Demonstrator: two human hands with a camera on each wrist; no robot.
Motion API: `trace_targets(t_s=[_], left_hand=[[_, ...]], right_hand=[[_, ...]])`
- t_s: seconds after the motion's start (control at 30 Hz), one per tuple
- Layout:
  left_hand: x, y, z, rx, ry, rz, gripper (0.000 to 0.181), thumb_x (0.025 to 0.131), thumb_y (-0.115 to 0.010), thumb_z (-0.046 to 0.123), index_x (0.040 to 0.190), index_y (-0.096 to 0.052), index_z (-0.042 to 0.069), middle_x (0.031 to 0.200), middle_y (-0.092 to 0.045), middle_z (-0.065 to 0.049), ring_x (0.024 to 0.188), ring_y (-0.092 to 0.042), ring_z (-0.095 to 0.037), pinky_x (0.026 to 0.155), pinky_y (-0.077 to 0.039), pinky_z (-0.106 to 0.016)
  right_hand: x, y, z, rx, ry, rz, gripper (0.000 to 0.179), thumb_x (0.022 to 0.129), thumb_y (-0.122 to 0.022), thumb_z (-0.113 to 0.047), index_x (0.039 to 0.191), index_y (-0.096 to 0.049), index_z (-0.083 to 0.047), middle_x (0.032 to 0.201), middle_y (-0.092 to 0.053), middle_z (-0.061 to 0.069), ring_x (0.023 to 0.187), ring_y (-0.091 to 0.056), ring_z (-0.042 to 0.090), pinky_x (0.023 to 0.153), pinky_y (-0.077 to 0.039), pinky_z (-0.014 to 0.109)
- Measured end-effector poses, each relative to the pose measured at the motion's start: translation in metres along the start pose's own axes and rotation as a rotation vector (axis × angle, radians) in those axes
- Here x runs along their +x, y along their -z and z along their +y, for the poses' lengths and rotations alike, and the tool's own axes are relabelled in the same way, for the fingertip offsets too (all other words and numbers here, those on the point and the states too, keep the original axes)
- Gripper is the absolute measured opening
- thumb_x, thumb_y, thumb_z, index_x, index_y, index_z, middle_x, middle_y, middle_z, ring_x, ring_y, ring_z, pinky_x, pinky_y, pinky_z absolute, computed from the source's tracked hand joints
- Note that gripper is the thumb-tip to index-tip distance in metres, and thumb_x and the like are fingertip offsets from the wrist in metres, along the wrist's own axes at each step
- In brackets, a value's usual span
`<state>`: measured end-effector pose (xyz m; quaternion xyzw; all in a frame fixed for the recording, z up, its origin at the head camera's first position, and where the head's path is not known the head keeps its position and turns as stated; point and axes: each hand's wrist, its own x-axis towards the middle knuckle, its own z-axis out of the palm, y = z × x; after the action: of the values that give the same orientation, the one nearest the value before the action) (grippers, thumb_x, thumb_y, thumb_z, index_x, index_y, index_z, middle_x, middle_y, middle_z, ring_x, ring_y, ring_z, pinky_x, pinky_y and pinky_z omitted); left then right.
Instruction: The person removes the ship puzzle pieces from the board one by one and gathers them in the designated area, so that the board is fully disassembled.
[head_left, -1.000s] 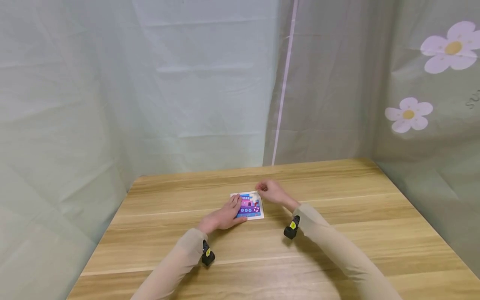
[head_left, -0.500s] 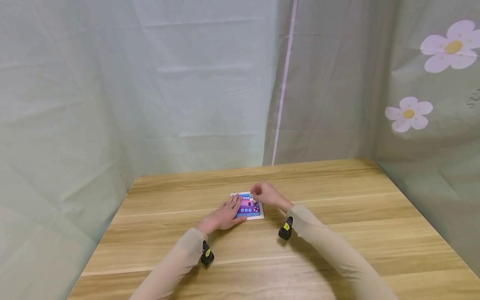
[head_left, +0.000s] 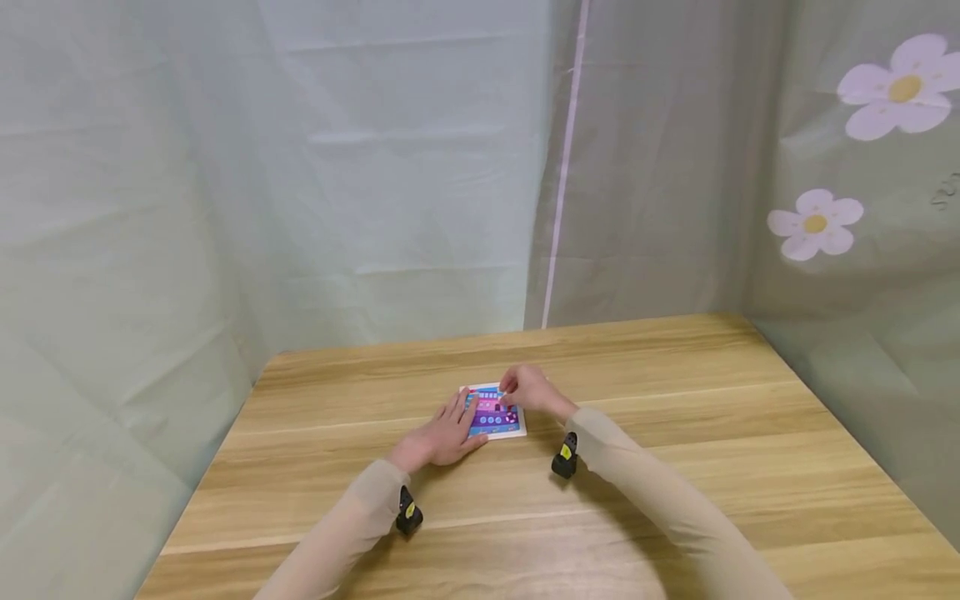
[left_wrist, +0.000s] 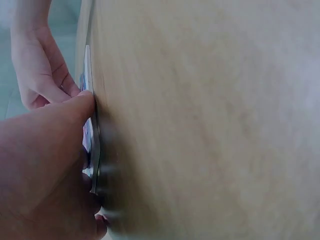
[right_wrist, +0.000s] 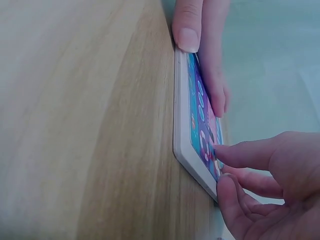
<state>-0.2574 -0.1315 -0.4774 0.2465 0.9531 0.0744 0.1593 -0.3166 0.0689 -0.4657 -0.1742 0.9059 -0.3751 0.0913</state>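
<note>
Picture board (head_left: 491, 421) near the tabletop's (head_left: 675, 367) far edge, left hand (head_left: 442, 437) spread across its left side, right hand (head_left: 532, 388) now farther in over its far right corner, fingers bent, any pinch unclear

Head view: right hand (head_left: 531, 388) moved toward 8 o'clock; fingertips (right_wrist: 232, 154) went from the picture board's (head_left: 493, 427) 1 o'clock corner to over the print, covering the pale patch there. Left hand (head_left: 445, 433) slid slightly toward 9, exposing a red spot (head_left: 472, 391) at 11.
</note>
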Motion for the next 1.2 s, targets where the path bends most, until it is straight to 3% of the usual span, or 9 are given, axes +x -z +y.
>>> trace_targets(t_s=[0.2,0.53,0.93,1.2], left_hand=[[0.007,-0.010,-0.009,0.008,0.013,0.036,0.078,0.102,-0.030,0.052,0.155,0.000,0.003,0.162,0.009,-0.018,0.150,0.003,-0.034,0.122,-0.010,-0.050],[0.008,-0.012,-0.009,0.031,0.020,0.044,0.079,0.102,-0.031,0.052,0.155,-0.001,0.002,0.162,0.008,-0.018,0.151,0.002,-0.034,0.122,-0.011,-0.050],[0.007,-0.013,-0.009,0.022,0.010,0.038,0.080,0.102,-0.029,0.053,0.155,0.001,0.002,0.162,0.009,-0.018,0.151,0.003,-0.034,0.122,-0.011,-0.050],[0.003,-0.011,-0.008,0.006,-0.014,0.044,0.078,0.102,-0.028,0.053,0.155,-0.001,0.004,0.162,0.007,-0.019,0.151,0.002,-0.035,0.121,-0.010,-0.053]], right_hand=[[0.004,-0.001,-0.003,-0.017,-0.024,-0.006,0.012,0.082,-0.074,-0.004,0.093,-0.068,-0.004,0.088,-0.066,0.006,0.080,-0.059,0.015,0.075,-0.052,0.026],[0.005,-0.003,-0.005,-0.033,-0.030,0.007,0.012,0.084,-0.073,-0.007,0.093,-0.065,-0.005,0.088,-0.065,0.006,0.079,-0.058,0.015,0.074,-0.051,0.026],[0.003,-0.004,-0.006,0.073,-0.062,0.064,0.004,0.089,-0.066,-0.007,0.090,-0.065,-0.003,0.083,-0.065,0.007,0.073,-0.059,0.015,0.064,-0.051,0.023],[0.004,-0.006,-0.003,0.075,-0.075,0.074,0.010,0.087,-0.069,-0.009,0.095,-0.067,-0.003,0.086,-0.069,0.008,0.072,-0.062,0.014,0.064,-0.053,0.023]])
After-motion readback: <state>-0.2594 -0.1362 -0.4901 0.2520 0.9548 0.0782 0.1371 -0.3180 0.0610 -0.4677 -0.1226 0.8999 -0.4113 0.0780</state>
